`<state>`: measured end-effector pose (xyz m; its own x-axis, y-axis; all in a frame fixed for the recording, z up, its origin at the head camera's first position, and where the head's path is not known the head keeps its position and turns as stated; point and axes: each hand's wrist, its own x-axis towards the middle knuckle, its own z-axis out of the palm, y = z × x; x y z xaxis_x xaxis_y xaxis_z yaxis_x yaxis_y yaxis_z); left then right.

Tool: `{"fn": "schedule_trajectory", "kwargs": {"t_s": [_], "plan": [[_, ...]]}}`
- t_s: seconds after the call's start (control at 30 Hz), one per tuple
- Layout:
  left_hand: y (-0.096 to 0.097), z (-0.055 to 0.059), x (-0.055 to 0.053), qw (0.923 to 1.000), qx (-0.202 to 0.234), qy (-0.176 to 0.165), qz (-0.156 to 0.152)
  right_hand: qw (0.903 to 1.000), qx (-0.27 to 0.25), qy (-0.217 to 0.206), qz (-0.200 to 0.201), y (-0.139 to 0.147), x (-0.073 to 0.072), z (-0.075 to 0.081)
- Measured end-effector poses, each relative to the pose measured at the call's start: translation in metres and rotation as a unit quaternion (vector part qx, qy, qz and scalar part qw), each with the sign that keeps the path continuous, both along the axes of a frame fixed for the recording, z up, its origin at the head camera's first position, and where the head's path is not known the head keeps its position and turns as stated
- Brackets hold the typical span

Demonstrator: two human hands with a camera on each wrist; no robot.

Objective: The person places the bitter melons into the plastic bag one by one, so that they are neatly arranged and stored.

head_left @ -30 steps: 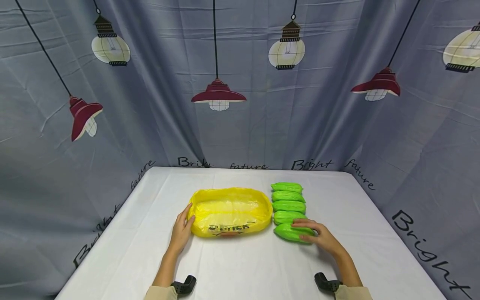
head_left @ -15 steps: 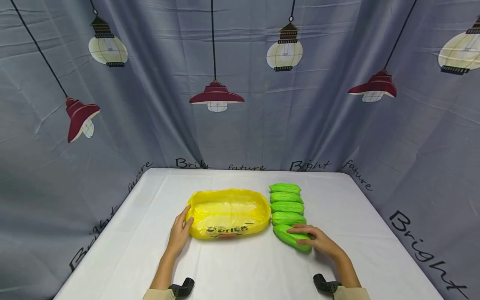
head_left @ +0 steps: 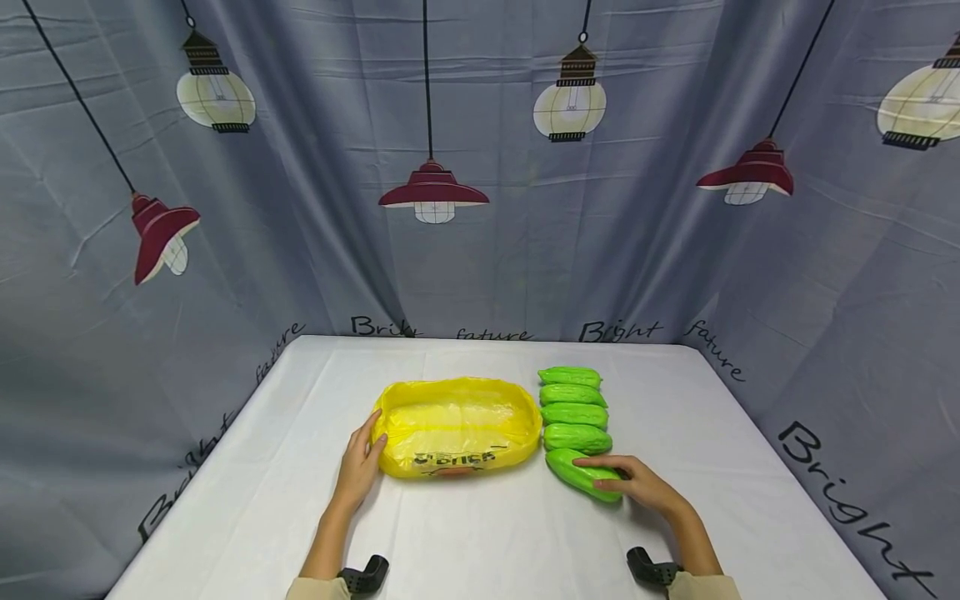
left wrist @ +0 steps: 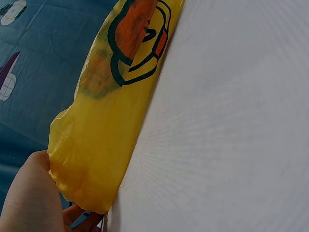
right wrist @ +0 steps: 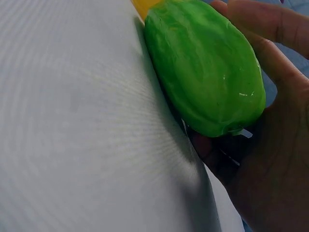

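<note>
A yellow plastic bag (head_left: 450,467) with dark lettering lies on the white table, its wide mouth spread upward. My left hand (head_left: 358,467) grips the bag's left end; the left wrist view shows the printed side of the bag (left wrist: 104,130) and my left hand (left wrist: 36,193) at its end. Right of the bag, several green gourds (head_left: 574,415) lie in a column. The nearest gourd (head_left: 581,477) lies slanted, its near end swung toward me. My right hand (head_left: 641,483) holds this gourd (right wrist: 205,67) by its right end, fingers over the far side and thumb on the near side.
The white-covered table (head_left: 480,542) runs back to a grey-blue curtain (head_left: 480,267) printed with lamps. A black device is strapped to each wrist, the left device (head_left: 365,575) and the right device (head_left: 651,568).
My right hand has turned the nearest gourd, its right end coming toward me and away from the row. My left hand keeps its place on the bag. The last half second shows almost no motion.
</note>
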<state>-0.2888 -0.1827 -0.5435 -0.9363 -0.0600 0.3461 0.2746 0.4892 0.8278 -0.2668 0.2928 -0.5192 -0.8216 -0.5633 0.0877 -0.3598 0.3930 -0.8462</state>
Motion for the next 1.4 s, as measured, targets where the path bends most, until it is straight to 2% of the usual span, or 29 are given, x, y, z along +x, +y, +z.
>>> {"fn": "schedule_trajectory", "kwargs": {"t_s": [0.27, 0.57, 0.77, 0.87, 1.0, 1.17, 1.4], "plan": [[0.001, 0.001, -0.001, 0.9999, 0.006, -0.010, -0.002, 0.9999, 0.007, 0.008, -0.002, -0.001, -0.001, 0.002], [0.001, 0.003, -0.003, 0.9999, 0.004, -0.015, -0.005, 0.9999, -0.003, -0.003, 0.011, 0.000, -0.002, 0.003], [0.002, 0.004, -0.005, 0.9998, 0.003, -0.016, -0.009, 0.9995, -0.023, -0.018, 0.008, 0.000, 0.002, 0.006], [0.002, 0.003, -0.006, 0.9999, 0.003, -0.014, -0.009, 0.9986, -0.050, -0.018, 0.003, 0.000, 0.003, 0.007], [0.003, 0.003, -0.006, 0.9999, 0.005, -0.015, -0.008, 0.9951, -0.099, 0.007, -0.011, -0.004, 0.004, 0.009], [0.004, 0.004, -0.005, 0.9998, 0.010, -0.014, -0.009, 0.9855, -0.156, 0.051, -0.044, -0.013, 0.003, 0.017], [0.001, 0.001, -0.002, 1.0000, -0.007, -0.004, 0.000, 0.9711, -0.189, 0.109, -0.097, -0.034, -0.005, 0.023]]}}
